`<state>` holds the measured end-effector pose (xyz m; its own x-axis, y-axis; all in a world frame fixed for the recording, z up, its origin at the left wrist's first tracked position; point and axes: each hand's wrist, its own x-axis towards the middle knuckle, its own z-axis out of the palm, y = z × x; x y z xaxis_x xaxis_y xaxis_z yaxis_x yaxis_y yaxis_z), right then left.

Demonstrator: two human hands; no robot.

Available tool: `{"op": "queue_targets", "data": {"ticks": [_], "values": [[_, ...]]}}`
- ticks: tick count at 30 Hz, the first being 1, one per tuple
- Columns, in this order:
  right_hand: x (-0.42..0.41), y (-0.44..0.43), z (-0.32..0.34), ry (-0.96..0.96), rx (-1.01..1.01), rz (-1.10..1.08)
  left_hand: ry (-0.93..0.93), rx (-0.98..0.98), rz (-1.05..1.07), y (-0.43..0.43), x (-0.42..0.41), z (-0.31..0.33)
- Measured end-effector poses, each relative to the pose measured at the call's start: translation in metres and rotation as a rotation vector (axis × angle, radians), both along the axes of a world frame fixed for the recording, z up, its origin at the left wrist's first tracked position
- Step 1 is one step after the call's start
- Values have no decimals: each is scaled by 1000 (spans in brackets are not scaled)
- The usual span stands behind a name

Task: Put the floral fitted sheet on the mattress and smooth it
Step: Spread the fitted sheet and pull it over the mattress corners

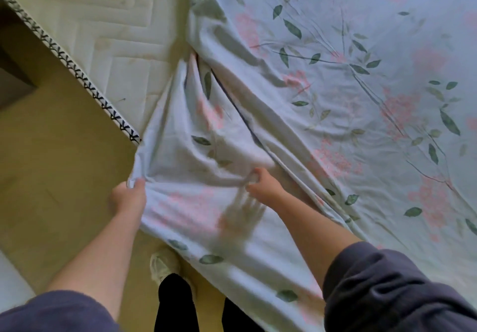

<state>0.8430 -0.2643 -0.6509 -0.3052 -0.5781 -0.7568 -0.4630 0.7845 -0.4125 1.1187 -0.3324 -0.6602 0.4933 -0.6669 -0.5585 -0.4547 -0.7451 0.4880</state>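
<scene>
Holding the floral fitted sheet [335,86] with both hands. Thin, soft, pale-blue fabric, printed with pink flower clusters and slim green leaves on dark stems. Spread over the right and far part of the mattress [116,47], creased in long diagonal folds, with the near portion draped off the bed's edge toward the floor [51,176].

Clamped on a bunched corner of the sheet with the left hand [127,197], fingers curled under and thumb on top, near the mattress corner and over the floor. Pinching a gathered ridge of the same fabric with the right hand [260,181], fingers curled tight.

Bare on the left: white quilted mattress top, stitched in angular zigzag channels and edged by a white piping band [77,73] with dark leaf-like marks. Below, smooth yellowish floor, one pale shoe [162,267] and dark trouser legs [175,303]. Loose greyish-purple sleeves [387,293] ending at the forearms. Slightly blurred around both hands.
</scene>
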Motion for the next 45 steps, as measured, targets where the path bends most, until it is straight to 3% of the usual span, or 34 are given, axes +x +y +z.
{"op": "queue_targets", "data": {"ticks": [2,6,8,14,22,28,34,36,40,45], "values": [[15,-11,6,-1,-21,-24,0,61,-97,-6,13,0],[60,-49,18,-17,-67,41,359,75,-183,-45,-5,8],[80,-70,22,-20,-85,66,449,28,-234,-68,-15,11],[106,-105,24,31,-77,46,393,82,-471,-112,-10,6],[90,-150,10,162,-154,6,366,137,-419,-158,-7,-19],[77,-184,-10,67,-194,-22,570,165,-249,-184,-34,-37],[42,-195,-13,119,-216,-146,851,372,-234,-190,-99,-27],[35,-199,-11,95,-179,-139,870,341,-259,-194,-106,-22],[36,-214,-10,35,-147,-113,738,193,-454,-203,-106,-18],[45,-221,-14,55,-125,-113,900,398,-399,-202,-103,-18]]}}
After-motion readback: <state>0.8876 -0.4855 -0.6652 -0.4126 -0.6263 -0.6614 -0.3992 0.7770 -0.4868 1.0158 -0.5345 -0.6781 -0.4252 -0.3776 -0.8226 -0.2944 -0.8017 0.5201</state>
